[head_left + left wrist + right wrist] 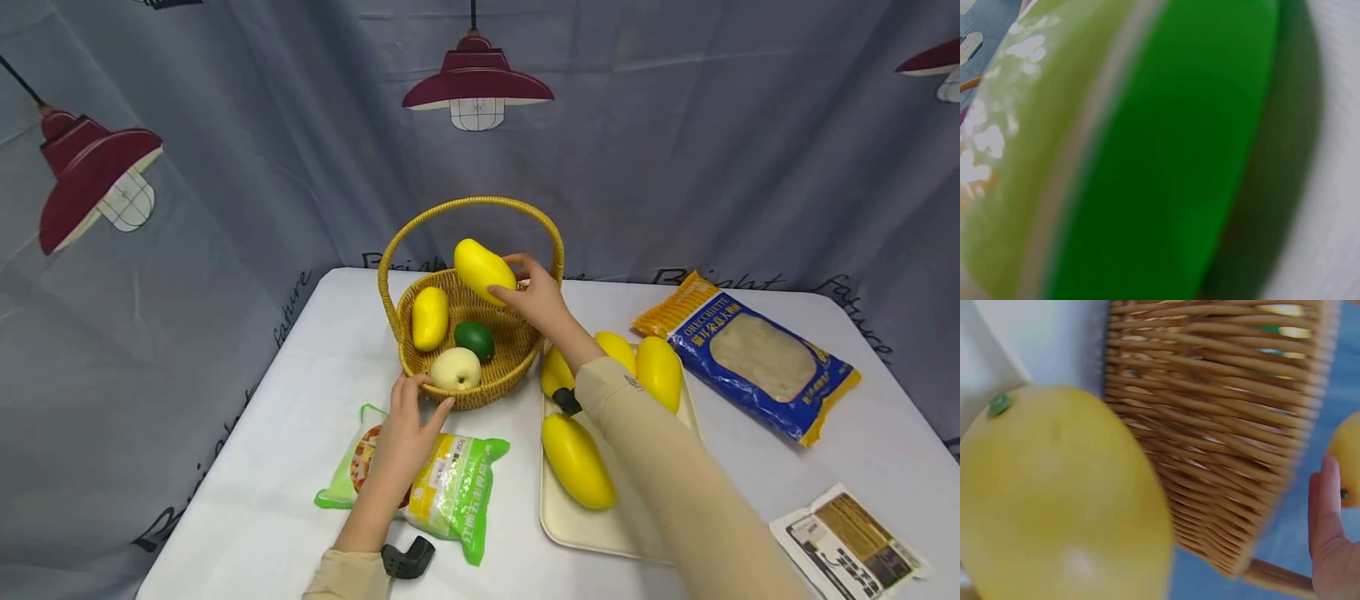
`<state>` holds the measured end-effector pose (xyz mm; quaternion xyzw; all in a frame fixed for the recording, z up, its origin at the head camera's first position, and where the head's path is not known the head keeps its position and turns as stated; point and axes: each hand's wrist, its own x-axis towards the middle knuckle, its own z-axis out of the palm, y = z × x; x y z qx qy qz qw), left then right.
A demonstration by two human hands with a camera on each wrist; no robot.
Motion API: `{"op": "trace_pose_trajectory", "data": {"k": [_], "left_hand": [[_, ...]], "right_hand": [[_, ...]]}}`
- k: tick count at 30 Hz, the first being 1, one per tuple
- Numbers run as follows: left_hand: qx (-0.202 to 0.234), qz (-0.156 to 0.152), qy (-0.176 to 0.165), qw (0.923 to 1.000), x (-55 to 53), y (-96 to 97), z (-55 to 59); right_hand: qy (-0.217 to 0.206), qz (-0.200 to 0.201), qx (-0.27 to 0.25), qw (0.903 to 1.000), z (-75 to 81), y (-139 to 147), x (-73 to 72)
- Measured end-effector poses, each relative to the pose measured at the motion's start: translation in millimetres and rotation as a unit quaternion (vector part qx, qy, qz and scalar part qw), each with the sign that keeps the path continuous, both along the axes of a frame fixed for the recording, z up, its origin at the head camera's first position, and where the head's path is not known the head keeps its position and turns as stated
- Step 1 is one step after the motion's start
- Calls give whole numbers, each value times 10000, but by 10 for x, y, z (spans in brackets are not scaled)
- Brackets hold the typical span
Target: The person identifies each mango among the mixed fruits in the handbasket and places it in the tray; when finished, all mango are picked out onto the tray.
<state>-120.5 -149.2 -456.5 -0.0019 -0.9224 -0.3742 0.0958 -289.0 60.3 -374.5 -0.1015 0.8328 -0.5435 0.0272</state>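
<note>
Above the wicker basket [504,385], my right hand [536,298] grips a yellow mango [480,268] by its end. In the right wrist view the fingers [1330,500] lie along the mango, beside the basket's woven side [1210,425]. My left hand [408,425] holds the basket's front left rim, fingers over the edge and thumb spread along the outside. Inside the basket lie another mango [430,319], a dark green fruit [475,340] and a pale round fruit [455,369]. A green food bag [457,483] lies under the left forearm and fills the left wrist view.
Right of the basket, a cream tray [558,533] bears several mangoes [577,462], partly behind my right sleeve. A blue pasta bag [757,354] lies farther right, and a flat printed packet [847,546] near the front right. A grey curtain [675,167] hangs behind the white table [300,400].
</note>
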Motion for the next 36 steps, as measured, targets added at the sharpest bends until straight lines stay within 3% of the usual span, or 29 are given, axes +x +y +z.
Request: {"op": "trace_pose_trajectory", "data": {"k": [8, 12, 17, 22, 28, 36], "left_hand": [[8, -24, 15, 10000, -56, -20, 10], [-73, -25, -37, 10000, -67, -12, -13], [-115, -56, 18, 9999, -72, 2, -21], [-73, -117, 25, 9999, -75, 13, -22], [34, -85, -66, 9999, -50, 3, -40], [150, -103, -122, 9998, -45, 13, -38]], "right_hand": [[385, 2, -341, 9987, 377, 259, 354], [506, -114, -232, 9984, 444, 489, 613], [495, -368, -479, 9969, 459, 829, 998], [660, -853, -352, 9935, 393, 1208, 1420], [337, -1410, 665, 9872, 192, 1566, 1809], [-565, -1197, 1581, 9785, -136, 1724, 2087]]}}
